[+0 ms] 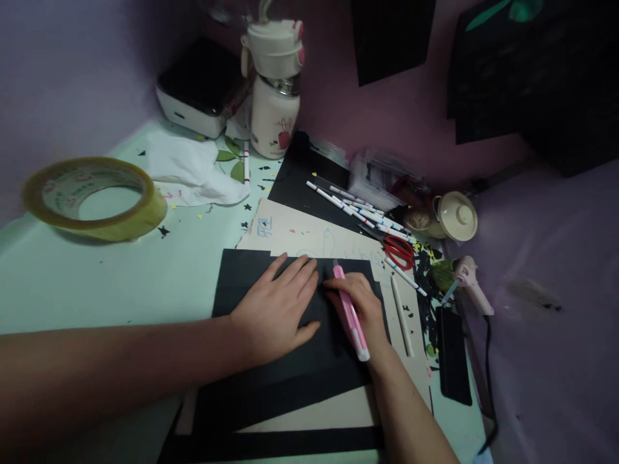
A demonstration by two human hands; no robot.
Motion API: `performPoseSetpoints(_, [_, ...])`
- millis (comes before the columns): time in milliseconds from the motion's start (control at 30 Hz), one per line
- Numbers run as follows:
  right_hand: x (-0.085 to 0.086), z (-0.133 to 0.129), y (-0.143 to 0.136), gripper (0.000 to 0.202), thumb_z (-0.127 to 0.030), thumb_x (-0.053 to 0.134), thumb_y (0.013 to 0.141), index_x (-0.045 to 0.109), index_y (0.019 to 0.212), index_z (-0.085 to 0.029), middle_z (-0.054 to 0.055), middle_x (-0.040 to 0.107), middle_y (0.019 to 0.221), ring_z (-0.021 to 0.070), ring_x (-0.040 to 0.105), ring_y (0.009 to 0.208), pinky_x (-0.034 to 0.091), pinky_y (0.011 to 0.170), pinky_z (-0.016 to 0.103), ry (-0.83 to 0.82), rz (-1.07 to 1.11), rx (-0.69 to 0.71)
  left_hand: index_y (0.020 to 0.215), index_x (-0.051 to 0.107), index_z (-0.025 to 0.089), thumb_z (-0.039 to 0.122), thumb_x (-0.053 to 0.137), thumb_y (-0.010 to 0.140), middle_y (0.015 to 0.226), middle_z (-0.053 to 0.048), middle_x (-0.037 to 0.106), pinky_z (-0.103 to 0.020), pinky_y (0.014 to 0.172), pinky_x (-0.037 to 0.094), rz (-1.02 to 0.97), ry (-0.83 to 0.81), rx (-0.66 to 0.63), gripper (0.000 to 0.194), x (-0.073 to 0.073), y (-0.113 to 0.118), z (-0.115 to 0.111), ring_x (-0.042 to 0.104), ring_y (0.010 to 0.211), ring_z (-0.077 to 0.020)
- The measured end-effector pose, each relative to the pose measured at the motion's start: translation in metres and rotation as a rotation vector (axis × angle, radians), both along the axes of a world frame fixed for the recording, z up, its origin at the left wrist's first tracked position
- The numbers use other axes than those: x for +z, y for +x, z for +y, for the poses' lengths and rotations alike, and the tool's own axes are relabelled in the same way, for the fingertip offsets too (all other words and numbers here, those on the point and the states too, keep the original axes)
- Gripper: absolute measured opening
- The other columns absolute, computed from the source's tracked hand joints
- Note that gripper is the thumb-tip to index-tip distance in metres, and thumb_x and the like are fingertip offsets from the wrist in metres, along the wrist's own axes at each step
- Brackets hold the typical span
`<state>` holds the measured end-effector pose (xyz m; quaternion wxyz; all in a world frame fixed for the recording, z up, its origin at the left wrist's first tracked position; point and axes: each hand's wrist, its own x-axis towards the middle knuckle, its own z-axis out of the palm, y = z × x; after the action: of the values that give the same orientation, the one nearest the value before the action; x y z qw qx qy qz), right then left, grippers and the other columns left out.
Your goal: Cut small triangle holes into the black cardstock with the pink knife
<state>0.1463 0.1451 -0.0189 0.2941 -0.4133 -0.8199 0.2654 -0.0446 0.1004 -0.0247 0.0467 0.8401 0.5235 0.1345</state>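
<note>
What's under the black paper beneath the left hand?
A beige sheet sticks out past the black paper, bearing blue marks; whatever else the paper covers can't be seen.

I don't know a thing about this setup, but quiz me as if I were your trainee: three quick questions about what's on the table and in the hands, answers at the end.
1. What does the right hand hold?
A) a bottle
B) a pink cutter
C) a tape roll

2. True or false: the left hand rests on black paper.

3. Fill in: the scissors have ____ handles.

Key: 1. B; 2. True; 3. red
</note>
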Motion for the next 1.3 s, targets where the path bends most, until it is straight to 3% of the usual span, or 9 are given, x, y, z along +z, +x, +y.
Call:
performPoseSetpoints(367, [0.0, -0.002, -0.006, 0.019, -0.017, 0.051, 0.091, 0.066, 0.096, -0.026, 0.004, 0.067, 0.082, 0.0212, 0.056, 0.08, 0.045, 0.076, 0.036, 0.095, -0.051, 0.03, 0.136, 0.048, 0.007, 0.055, 0.042, 0.09, 0.147, -0.017, 0.042, -0.049, 0.117, 0.013, 0.012, -0.002, 0.0, 0.067, 0.001, -0.001, -0.002, 0.03, 0.14, -0.0302])
performPoseSetpoints(433, [0.0, -0.002, -0.004, 0.014, -0.018, 0.054, 0.089, 0.064, 0.095, -0.025, 0.003, 0.066, 0.085, 0.0203, 0.058, 0.082, 0.046, 0.078, 0.035, 0.154, 0.049, -0.109, 0.135, 0.049, 0.007, 0.055, 0.042, 0.09, 0.147, -0.017, 0.042, -0.049, 0.117, 0.013, 0.015, 0.002, 0.001, 0.066, 0.001, -0.001, -0.002, 0.031, 0.14, -0.0302])
performPoseSetpoints(600, [0.004, 0.01, 0.016, 0.014, -0.024, 0.063, 0.083, 0.06, 0.097, -0.021, 0.002, 0.061, 0.089, 0.0194, 0.061, 0.085, 0.045, 0.086, 0.035, 0.321, 0.291, -0.654, 0.134, 0.05, 0.009, 0.055, 0.042, 0.09, 0.148, -0.016, 0.042, -0.048, 0.117, 0.015, 0.013, 0.009, 0.0, 0.065, 0.003, -0.002, -0.003, 0.03, 0.14, -0.0297])
performPoseSetpoints(800, [0.009, 0.025, 0.044, 0.019, -0.031, 0.06, 0.084, 0.063, 0.097, -0.017, 0.007, 0.063, 0.096, 0.0208, 0.059, 0.091, 0.044, 0.085, 0.034, 0.296, 0.329, -0.89, 0.13, 0.052, 0.009, 0.054, 0.046, 0.089, 0.145, -0.017, 0.044, -0.047, 0.116, 0.017, 0.01, 0.02, -0.011, 0.062, 0.005, -0.002, -0.002, 0.033, 0.139, -0.031])
performPoseSetpoints(867, [0.009, 0.023, 0.043, 0.026, -0.033, 0.058, 0.085, 0.063, 0.106, -0.017, 0.006, 0.064, 0.093, 0.0187, 0.06, 0.083, 0.046, 0.078, 0.032, 0.164, 0.37, -0.82, 0.128, 0.054, 0.009, 0.053, 0.047, 0.088, 0.144, -0.018, 0.045, -0.048, 0.116, 0.017, 0.009, 0.027, -0.016, 0.06, 0.005, -0.002, -0.002, 0.034, 0.138, -0.0315])
performPoseSetpoints(933, [0.009, 0.019, 0.037, 0.033, -0.037, 0.056, 0.087, 0.064, 0.114, -0.019, 0.003, 0.065, 0.085, 0.0163, 0.058, 0.072, 0.045, 0.07, 0.03, 0.001, 0.369, -0.66, 0.126, 0.056, 0.009, 0.053, 0.048, 0.088, 0.144, -0.019, 0.045, -0.048, 0.115, 0.019, 0.008, 0.032, -0.026, 0.059, 0.005, -0.001, -0.002, 0.034, 0.138, -0.0321])
performPoseSetpoints(1033, [0.008, 0.012, 0.028, 0.034, -0.043, 0.052, 0.089, 0.071, 0.106, -0.021, 0.0, 0.062, 0.071, 0.0147, 0.053, 0.063, 0.042, 0.06, 0.028, -0.131, 0.304, -0.477, 0.125, 0.058, 0.009, 0.051, 0.049, 0.088, 0.143, -0.018, 0.046, -0.046, 0.112, 0.026, 0.015, 0.034, -0.038, 0.056, 0.006, -0.001, -0.002, 0.036, 0.137, -0.0333])
performPoseSetpoints(1133, [0.01, 0.006, 0.021, 0.03, -0.044, 0.055, 0.087, 0.075, 0.094, -0.022, 0.0, 0.061, 0.068, 0.014, 0.051, 0.061, 0.04, 0.056, 0.026, -0.229, 0.284, -0.417, 0.124, 0.059, 0.009, 0.048, 0.049, 0.089, 0.139, -0.018, 0.051, -0.044, 0.107, 0.034, 0.04, 0.049, -0.057, 0.054, 0.007, 0.0, -0.003, 0.042, 0.132, -0.0341])
performPoseSetpoints(1300, [0.012, -0.004, 0.012, 0.024, -0.04, 0.064, 0.083, 0.071, 0.097, -0.022, -0.002, 0.06, 0.062, 0.0118, 0.05, 0.054, 0.038, 0.05, 0.024, -0.405, 0.308, -0.349, 0.125, 0.06, 0.007, 0.046, 0.048, 0.09, 0.137, -0.019, 0.053, -0.044, 0.106, 0.037, 0.079, 0.067, -0.082, 0.054, 0.008, 0.0, -0.005, 0.045, 0.13, -0.0347])
